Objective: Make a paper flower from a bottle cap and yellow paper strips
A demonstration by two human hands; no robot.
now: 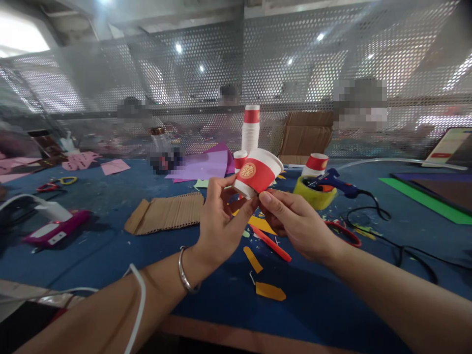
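A red and white paper cup (262, 169) with a gold emblem is held tilted above the table, its rim toward the upper right. My left hand (224, 216) is closed round its lower left side, thumb beneath the base. At the cup's lower edge, my right hand (291, 216) is closed in a pinch; whatever lies between its fingertips is hidden. Below the hands lie a red-orange pen (271, 243) and scraps of orange paper (271, 291). Behind the held cup rises a tall stack of paper cups (251, 130).
A glue gun (337, 183) rests on a yellow tape roll (313, 194), its cord trailing right. Red-handled scissors (346, 233) lie nearby. Corrugated cardboard (169, 212), purple paper (206, 164) and a magenta power strip (59, 228) are at left. A perforated metal screen (206, 83) stands behind.
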